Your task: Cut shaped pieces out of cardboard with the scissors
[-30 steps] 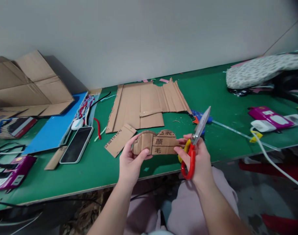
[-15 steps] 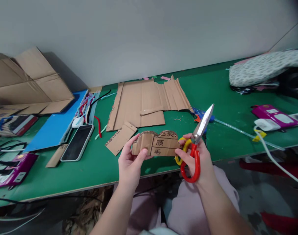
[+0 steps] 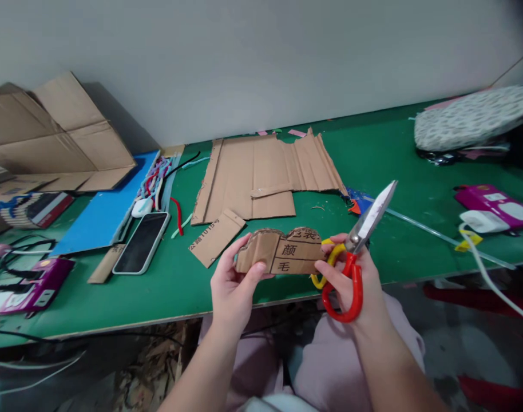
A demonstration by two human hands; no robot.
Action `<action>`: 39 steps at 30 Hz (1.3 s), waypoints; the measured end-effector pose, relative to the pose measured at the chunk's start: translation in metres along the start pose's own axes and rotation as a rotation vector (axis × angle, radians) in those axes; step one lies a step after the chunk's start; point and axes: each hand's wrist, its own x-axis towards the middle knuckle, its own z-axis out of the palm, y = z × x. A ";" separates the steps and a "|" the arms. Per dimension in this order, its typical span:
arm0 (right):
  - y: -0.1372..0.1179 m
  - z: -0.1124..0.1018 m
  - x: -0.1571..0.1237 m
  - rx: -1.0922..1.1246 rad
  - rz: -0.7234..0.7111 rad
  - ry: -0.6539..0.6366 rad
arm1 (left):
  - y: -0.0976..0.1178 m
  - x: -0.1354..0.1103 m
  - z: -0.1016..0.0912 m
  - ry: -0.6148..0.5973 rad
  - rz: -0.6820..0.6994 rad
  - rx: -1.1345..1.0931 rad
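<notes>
A small cardboard piece [image 3: 282, 254] with a wavy, cloud-like top edge and printed characters is held up above the table's front edge. My left hand [image 3: 233, 286] grips its left end, thumb on the front face. At the other end, my right hand [image 3: 356, 280] pinches the piece between thumb and fingers. Scissors [image 3: 351, 252] with one red and one yellow handle hang in that same right hand, blades closed and pointing up to the right. Behind lie a printed cardboard strip [image 3: 216, 237] and a large torn cardboard sheet [image 3: 253, 177].
On the green table [image 3: 158, 303], a phone [image 3: 142, 243] and a blue board [image 3: 102, 220] with pipe cleaners [image 3: 158, 171] lie left. Folded cardboard [image 3: 64, 131] leans on the wall. To the right are a clear stick [image 3: 437, 232], a purple device [image 3: 493, 206] and a patterned pouch [image 3: 471, 117].
The view has shifted slightly, so the table things appear a little further right or higher. The scissors have tilted more to the right. Both hands keep hold of the cardboard piece.
</notes>
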 end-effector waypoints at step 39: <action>-0.017 0.012 -0.018 -0.023 -0.138 -0.025 | 0.000 -0.002 -0.003 0.101 -0.108 -0.221</action>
